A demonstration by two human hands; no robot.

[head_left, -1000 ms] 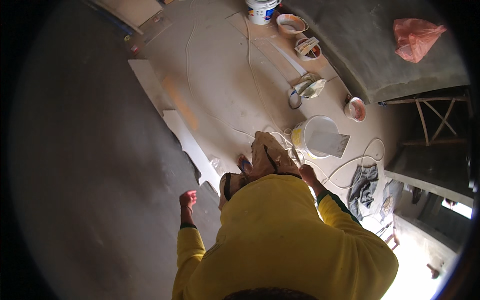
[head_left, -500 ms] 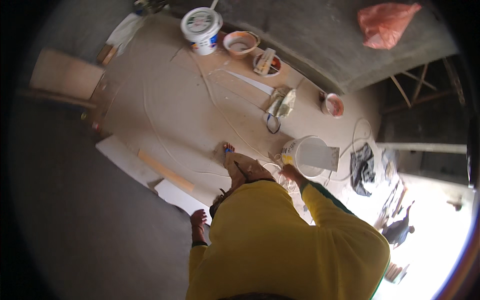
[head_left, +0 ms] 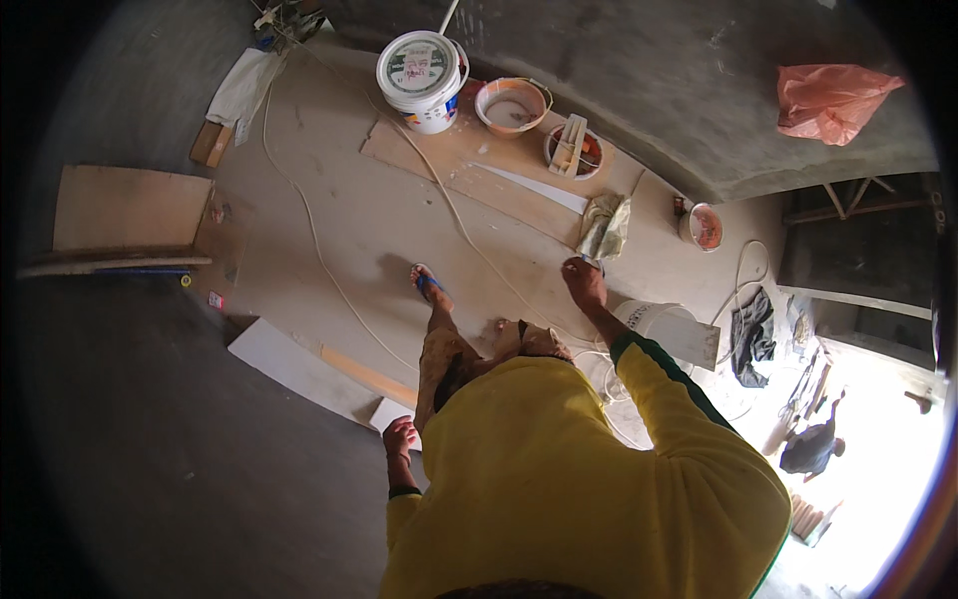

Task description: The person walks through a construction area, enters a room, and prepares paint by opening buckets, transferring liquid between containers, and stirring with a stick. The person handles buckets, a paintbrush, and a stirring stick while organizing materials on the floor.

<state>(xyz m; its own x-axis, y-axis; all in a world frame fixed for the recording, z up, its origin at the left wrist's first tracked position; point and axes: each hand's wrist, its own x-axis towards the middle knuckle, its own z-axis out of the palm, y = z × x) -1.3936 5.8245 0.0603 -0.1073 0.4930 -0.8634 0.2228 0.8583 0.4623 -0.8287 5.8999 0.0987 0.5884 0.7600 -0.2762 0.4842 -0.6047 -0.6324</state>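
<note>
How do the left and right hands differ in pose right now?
The right hand is stretched far forward on a straight arm, reaching toward the folded cloth on the floor; the left hand hangs close to the body beside the white tile. The right hand's fingers point down at the cloth's lower edge; the left hand's fingers are loosely curled and look empty. Both come out of yellow sleeves.

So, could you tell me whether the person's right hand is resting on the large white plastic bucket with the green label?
No, the right hand reaches toward the crumpled cloth on the floor, well apart from the large white plastic bucket.
</note>
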